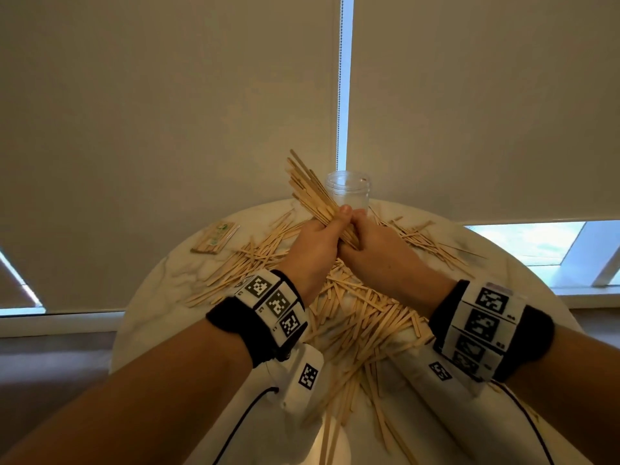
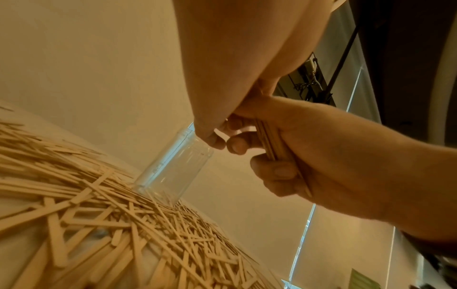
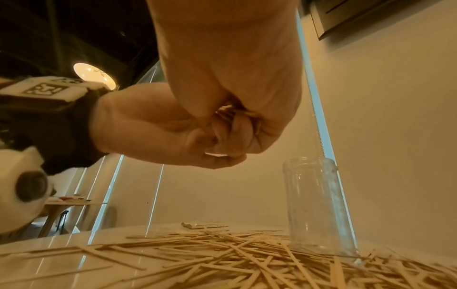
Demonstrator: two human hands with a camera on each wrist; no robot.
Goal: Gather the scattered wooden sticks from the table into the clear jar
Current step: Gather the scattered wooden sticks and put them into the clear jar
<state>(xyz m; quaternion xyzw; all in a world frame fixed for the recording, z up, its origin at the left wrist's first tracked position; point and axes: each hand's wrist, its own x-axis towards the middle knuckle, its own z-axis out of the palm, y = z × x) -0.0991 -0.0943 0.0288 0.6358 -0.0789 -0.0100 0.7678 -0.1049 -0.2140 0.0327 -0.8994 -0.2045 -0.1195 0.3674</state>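
Observation:
Both hands grip one bundle of wooden sticks (image 1: 310,187) in the air over the table, its long end fanning up and to the left. My left hand (image 1: 318,241) wraps it from the left, and my right hand (image 1: 367,239) curls round its lower end (image 2: 269,140). Just behind the hands stands the clear jar (image 1: 349,193), upright, open-topped and seemingly empty (image 3: 316,211). A large pile of loose sticks (image 1: 355,317) covers the table below my wrists. The bundle's low tips are hidden inside the two fists (image 3: 230,113).
The round white marble table (image 1: 161,280) ends close on every side. A flat packet of sticks (image 1: 214,238) lies at its far left. Loose sticks also surround the jar's base (image 2: 158,203). Roller blinds and a bead chain (image 1: 339,95) hang behind.

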